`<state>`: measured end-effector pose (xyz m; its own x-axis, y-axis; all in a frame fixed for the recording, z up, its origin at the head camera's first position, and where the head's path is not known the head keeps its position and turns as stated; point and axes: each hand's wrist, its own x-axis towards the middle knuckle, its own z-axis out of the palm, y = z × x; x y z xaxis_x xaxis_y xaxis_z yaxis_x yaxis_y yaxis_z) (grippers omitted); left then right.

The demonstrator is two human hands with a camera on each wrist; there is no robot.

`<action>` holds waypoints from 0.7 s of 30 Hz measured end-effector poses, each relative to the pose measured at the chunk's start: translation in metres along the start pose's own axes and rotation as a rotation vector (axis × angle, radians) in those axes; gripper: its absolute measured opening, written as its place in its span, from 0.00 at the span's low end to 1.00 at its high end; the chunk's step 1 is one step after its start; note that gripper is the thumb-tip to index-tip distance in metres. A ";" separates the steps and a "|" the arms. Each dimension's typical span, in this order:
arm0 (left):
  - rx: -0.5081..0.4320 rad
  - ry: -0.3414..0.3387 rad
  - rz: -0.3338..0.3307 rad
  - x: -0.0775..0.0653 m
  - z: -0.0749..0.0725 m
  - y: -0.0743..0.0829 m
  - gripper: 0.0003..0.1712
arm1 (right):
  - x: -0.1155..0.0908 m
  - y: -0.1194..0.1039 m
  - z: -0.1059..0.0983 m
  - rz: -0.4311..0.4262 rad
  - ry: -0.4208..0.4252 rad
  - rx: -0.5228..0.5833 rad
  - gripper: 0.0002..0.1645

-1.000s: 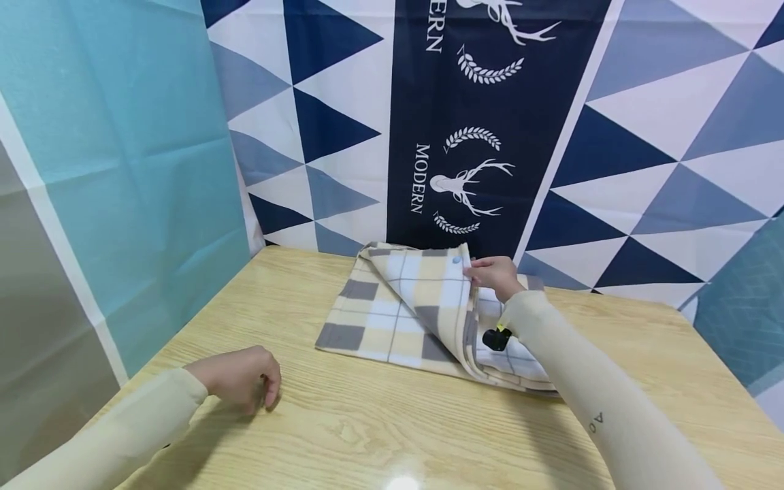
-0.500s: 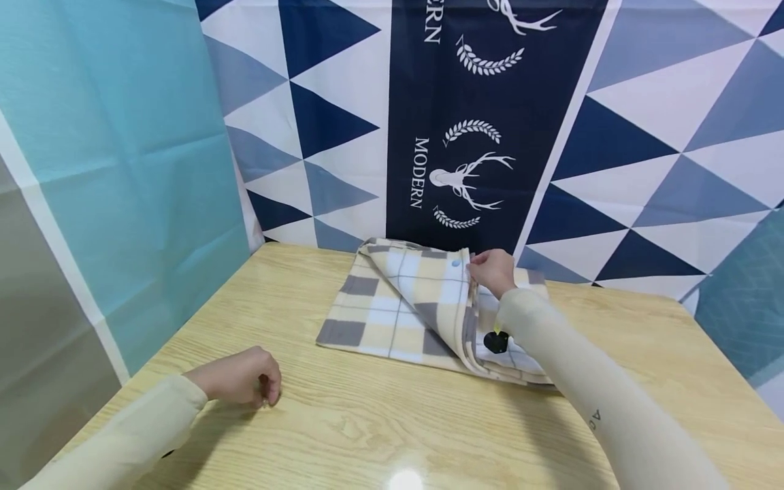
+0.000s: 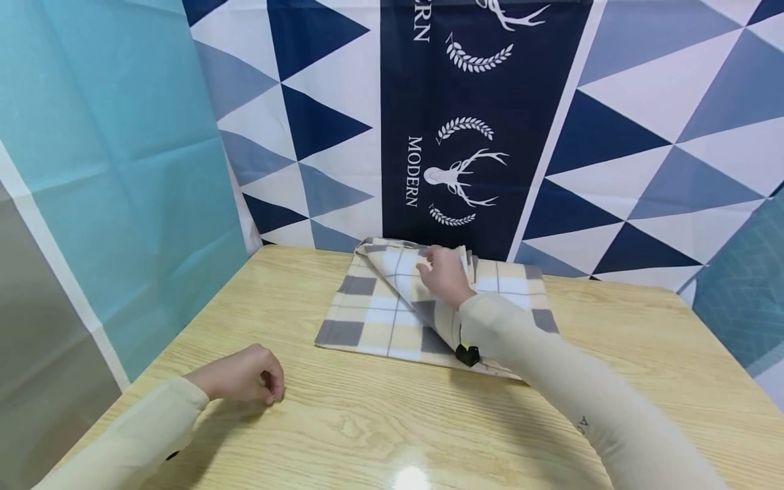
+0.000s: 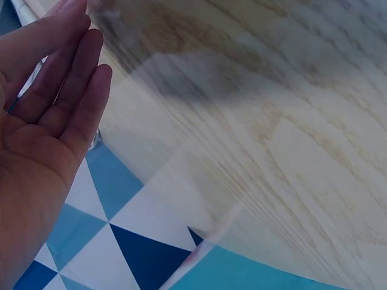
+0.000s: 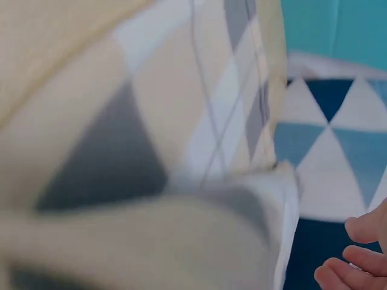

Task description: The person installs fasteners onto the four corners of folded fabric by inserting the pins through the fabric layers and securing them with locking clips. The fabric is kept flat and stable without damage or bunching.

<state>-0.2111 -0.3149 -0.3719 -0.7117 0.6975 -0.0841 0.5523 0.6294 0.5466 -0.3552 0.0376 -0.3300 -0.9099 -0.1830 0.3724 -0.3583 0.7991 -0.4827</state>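
A plaid blanket (image 3: 373,306) in cream, white and grey lies folded at the back of the table, its upper layer turned over diagonally. My right hand (image 3: 446,275) is over that turned-over flap in the head view and hides part of it. In the right wrist view the same hand (image 5: 357,263) shows thumb and fingers apart, with nothing between them, beside the blanket's edge (image 5: 289,211). Away to the front left, my left hand (image 3: 245,374) hovers low at the table with loosely bent fingers, and the left wrist view shows that hand (image 4: 54,115) holding nothing.
The wooden table (image 3: 343,425) runs back to a patterned cloth wall (image 3: 331,129) with triangles and deer prints. A turquoise cloth (image 3: 135,170) hangs along the left edge. A small black device (image 3: 467,354) sits under my right wrist.
My right hand has let go of the blanket's edge near a blue dot and moved left over the flap, now covering the dot. The left hand stays almost where it was.
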 end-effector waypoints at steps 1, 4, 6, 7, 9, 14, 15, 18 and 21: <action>0.005 0.001 -0.004 0.001 0.000 0.000 0.12 | -0.002 -0.005 0.002 0.000 -0.023 0.000 0.19; 0.031 0.012 -0.006 0.002 -0.002 0.001 0.11 | -0.010 -0.022 0.012 -0.037 -0.085 -0.021 0.19; 0.049 0.019 0.002 0.004 -0.004 0.001 0.11 | -0.018 -0.032 0.019 -0.072 -0.153 -0.026 0.21; 0.062 0.026 0.016 0.004 -0.006 0.001 0.11 | -0.023 -0.037 0.023 -0.100 -0.194 -0.024 0.23; 0.086 0.042 0.039 0.006 -0.008 0.001 0.11 | -0.032 -0.046 0.031 -0.154 -0.286 -0.019 0.28; 0.129 0.067 0.082 0.012 -0.013 0.003 0.10 | -0.054 -0.056 0.050 -0.324 -0.471 -0.048 0.37; 0.132 0.069 0.083 0.013 -0.014 0.004 0.10 | -0.057 -0.056 0.053 -0.360 -0.493 -0.057 0.37; 0.138 0.070 0.084 0.014 -0.014 0.006 0.10 | -0.063 -0.057 0.060 -0.448 -0.538 -0.108 0.36; 0.126 0.071 0.073 0.014 -0.013 0.006 0.10 | -0.067 -0.060 0.065 -0.497 -0.550 -0.165 0.30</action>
<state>-0.2237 -0.3054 -0.3587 -0.6939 0.7199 0.0142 0.6509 0.6187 0.4400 -0.2865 -0.0355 -0.3772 -0.6383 -0.7685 0.0454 -0.7568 0.6155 -0.2200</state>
